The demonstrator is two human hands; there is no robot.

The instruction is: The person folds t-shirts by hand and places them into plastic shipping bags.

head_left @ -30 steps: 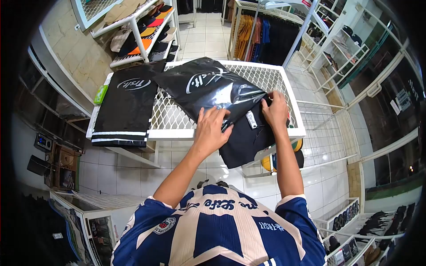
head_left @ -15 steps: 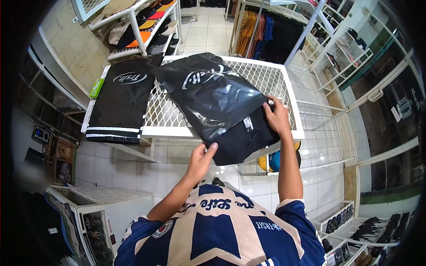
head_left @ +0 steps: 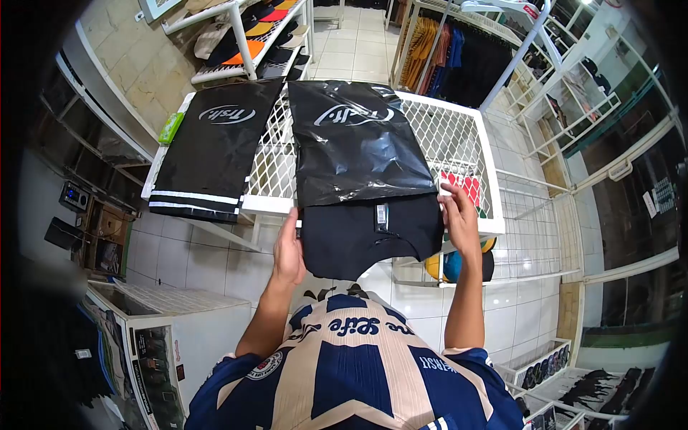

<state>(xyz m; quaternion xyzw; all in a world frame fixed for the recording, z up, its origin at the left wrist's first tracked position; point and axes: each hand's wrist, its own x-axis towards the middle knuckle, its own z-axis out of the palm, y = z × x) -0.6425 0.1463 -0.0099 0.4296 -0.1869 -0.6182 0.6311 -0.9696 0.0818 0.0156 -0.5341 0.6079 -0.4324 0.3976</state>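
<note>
Left hand (head_left: pixel 288 252): upright along the left edge of the black garment (head_left: pixel 333 233), fingers extended; half a second ago, thumb and finger were closing near its left corner. Whether it grips now, I cannot tell.
Garment: its neck opening faces the person and hangs beyond the worktop; a tag (head_left: pixel 383 218) lies on it.
Right hand (head_left: pixel 462 221): fingers bent at the right edge, where garment and bag meet; a pinch is possible, but not clear.
Bag (head_left: pixel 358 165): black, shiny, printed; it was slanting, and has turned almost straight together with the garment. It covers the garment's far part.
Meaning of the turn: in my judgement, the pair is now squarer to the person, one hand on each side, so the work looks better controlled.
In the way: the overhanging part of the garment seems without support; a red and white item (head_left: pixel 469 188) lies near the right hand.
Worktop (head_left: pixel 451 143): white mesh; a second bag (head_left: pixel 204 161) and a green packet (head_left: pixel 170 129) lie on the left.
Farther: caps (head_left: pixel 251 51) on a shelf, hanging clothes (head_left: pixel 430 50).
</note>
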